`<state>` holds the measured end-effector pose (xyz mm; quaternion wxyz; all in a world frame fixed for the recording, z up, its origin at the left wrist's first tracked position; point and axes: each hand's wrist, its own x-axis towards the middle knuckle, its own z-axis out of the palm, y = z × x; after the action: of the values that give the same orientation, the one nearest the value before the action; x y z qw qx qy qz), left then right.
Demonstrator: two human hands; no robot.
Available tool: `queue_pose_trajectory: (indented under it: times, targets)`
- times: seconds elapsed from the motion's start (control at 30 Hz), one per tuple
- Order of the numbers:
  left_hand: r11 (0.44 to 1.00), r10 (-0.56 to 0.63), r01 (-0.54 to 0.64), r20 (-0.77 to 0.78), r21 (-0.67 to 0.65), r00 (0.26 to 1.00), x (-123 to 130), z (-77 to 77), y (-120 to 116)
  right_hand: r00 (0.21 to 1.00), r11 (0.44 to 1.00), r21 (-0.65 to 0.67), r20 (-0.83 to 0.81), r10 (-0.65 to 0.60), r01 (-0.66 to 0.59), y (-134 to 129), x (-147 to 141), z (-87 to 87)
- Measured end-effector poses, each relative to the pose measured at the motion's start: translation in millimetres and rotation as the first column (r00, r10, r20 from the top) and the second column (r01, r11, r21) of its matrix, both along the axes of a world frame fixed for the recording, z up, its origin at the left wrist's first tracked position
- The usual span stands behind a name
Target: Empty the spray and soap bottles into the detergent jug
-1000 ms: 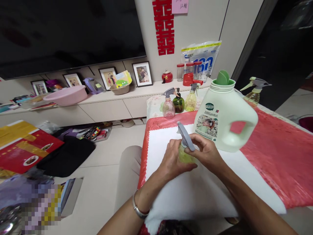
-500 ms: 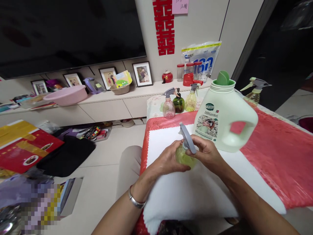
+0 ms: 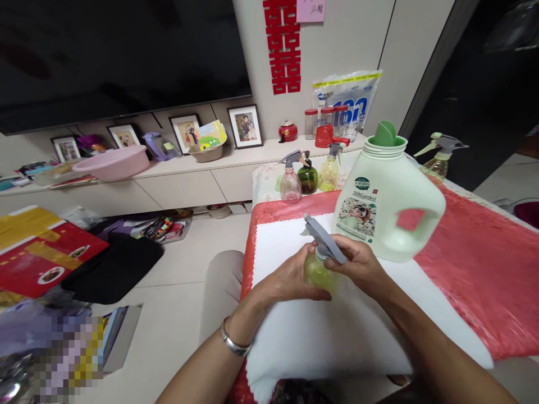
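My left hand (image 3: 297, 276) is wrapped round the yellow-green body of a spray bottle (image 3: 316, 273), above a white cloth (image 3: 320, 331). At the bottle's neck, my right hand (image 3: 362, 262) grips the grey trigger spray head (image 3: 324, 238), whose nozzle points up and to the left. The head sits on the neck; whether it is screwed tight I cannot tell. Just behind my right hand stands a large pale green jug (image 3: 391, 207) with a green piece in its mouth. My fingers hide part of the bottle's neck.
Behind stand a pink spray bottle (image 3: 291, 188), a dark green pump bottle (image 3: 308, 178) and a yellowish spray bottle (image 3: 329, 175). Another spray bottle (image 3: 440, 160) is right of the jug. Red plastic sheeting (image 3: 484, 264) covers the table. Lidded jars and a red funnel-like piece (image 3: 324, 136) stand farther back.
The grey spray head has turned on the bottle, its nozzle swinging left and its rear end right. My right hand has shifted slightly right with it; my left hand keeps its hold.
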<state>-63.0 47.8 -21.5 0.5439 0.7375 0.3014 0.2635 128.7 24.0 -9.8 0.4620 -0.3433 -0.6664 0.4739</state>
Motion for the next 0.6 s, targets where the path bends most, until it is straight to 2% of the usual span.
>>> queue_pose_trajectory:
  times: [0.17,0.3,0.43,0.6]
  targets:
    - [0.994,0.105,-0.104,-0.044,0.031,0.993,6.4,-4.0,-0.9,1.0,1.0,0.008,-0.009,-0.016,0.016,0.5,-2.5,1.8]
    - [0.99,0.13,-0.127,-0.038,0.064,0.991,12.3,-5.0,-3.2,0.999,0.999,0.014,-0.001,-0.046,0.046,0.1,-3.0,2.1]
    - [0.991,0.134,-0.133,-0.029,0.03,0.991,14.7,-3.5,-4.3,0.998,0.998,0.01,0.017,-0.063,0.062,-0.6,-2.6,2.0]
    - [0.98,0.201,-0.201,-0.047,0.008,0.978,14.5,-10.3,-5.4,0.998,0.998,0.012,0.016,-0.069,0.068,0.0,-2.5,0.7]
